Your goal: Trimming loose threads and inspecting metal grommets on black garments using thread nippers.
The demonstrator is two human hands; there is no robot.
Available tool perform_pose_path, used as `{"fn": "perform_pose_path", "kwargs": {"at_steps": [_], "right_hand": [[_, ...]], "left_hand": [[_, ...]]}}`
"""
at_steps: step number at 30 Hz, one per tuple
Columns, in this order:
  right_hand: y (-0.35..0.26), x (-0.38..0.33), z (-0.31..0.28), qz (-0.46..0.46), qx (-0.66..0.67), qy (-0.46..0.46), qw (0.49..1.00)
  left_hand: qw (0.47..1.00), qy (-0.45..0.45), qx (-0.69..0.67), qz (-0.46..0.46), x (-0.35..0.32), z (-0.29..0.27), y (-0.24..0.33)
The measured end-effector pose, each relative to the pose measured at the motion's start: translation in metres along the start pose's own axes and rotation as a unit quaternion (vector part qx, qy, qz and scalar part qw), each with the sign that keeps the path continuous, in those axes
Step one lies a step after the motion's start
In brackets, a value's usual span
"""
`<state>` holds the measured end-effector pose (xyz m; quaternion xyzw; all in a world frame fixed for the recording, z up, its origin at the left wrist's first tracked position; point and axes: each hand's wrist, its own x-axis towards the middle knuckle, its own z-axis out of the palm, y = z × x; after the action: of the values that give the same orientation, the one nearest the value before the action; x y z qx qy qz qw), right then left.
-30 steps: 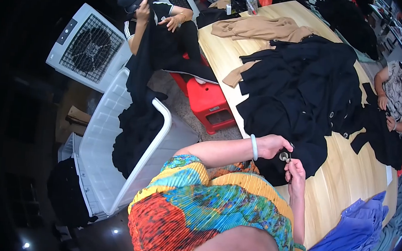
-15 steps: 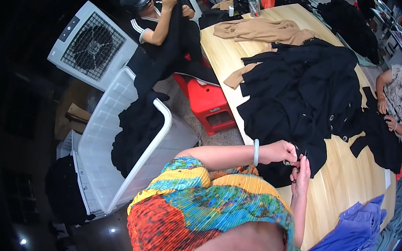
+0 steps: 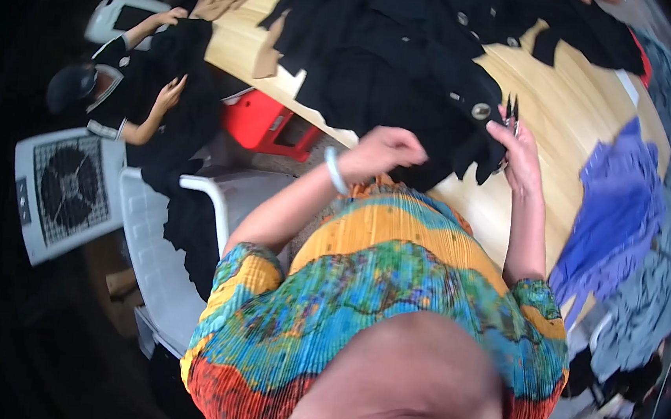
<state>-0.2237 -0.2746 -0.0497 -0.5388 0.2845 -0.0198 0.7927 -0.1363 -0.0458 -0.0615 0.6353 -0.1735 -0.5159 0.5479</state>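
Observation:
My right hand [image 3: 524, 153] is closed around small dark thread snips [image 3: 513, 111], whose two pointed blades stick up, slightly apart. Beside it lies the end of a black garment [image 3: 392, 96] with round metal-looking buttons or eyelets; whether the right fingers also grip the cloth, I cannot tell. My left hand [image 3: 391, 148], a pale bangle [image 3: 336, 170] on its wrist, hovers at the garment's near edge with its fingers curled together. Anything between those left fingertips is too small to make out.
The black garment covers much of a wooden table [image 3: 588, 103]. Purple cloth [image 3: 615, 208] lies at its right edge, grey-blue cloth [image 3: 650, 274] beyond. At left are a red stool [image 3: 267, 125], a white bin [image 3: 152, 234], an air cooler [image 3: 69, 188] and a person [image 3: 136, 91] handling black cloth.
My hands were together at the garment; now they are apart, the left drawn away leftward. The snips now show plainly in the right hand. The whole view has swung.

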Motion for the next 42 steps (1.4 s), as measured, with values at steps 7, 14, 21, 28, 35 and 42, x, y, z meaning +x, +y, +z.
{"fn": "perform_pose_path", "kwargs": {"at_steps": [7,14,21,28,35,42], "right_hand": [[-0.039,-0.054,-0.056,-0.081,-0.004,0.03,0.996],[-0.063,-0.078,-0.048,-0.11,0.016,0.01,0.994],[-0.083,-0.123,-0.072,-0.275,0.142,-0.001,0.951],[-0.092,-0.17,-0.124,-0.313,0.005,0.097,0.945],[-0.046,-0.087,-0.08,-0.076,-0.411,0.056,0.907],[-0.073,-0.045,-0.013,-0.283,-0.276,0.025,0.918]], "left_hand": [[0.864,0.177,0.468,-0.065,0.019,-0.081,-0.079],[0.755,0.299,0.532,0.242,0.119,-0.055,-0.044],[0.748,0.325,0.551,0.175,0.159,-0.043,-0.064],[0.822,0.328,0.438,0.159,0.144,-0.124,-0.035],[0.883,0.221,0.343,0.233,0.076,-0.112,0.067],[0.943,0.066,-0.072,0.317,0.014,-0.018,0.179]]}}
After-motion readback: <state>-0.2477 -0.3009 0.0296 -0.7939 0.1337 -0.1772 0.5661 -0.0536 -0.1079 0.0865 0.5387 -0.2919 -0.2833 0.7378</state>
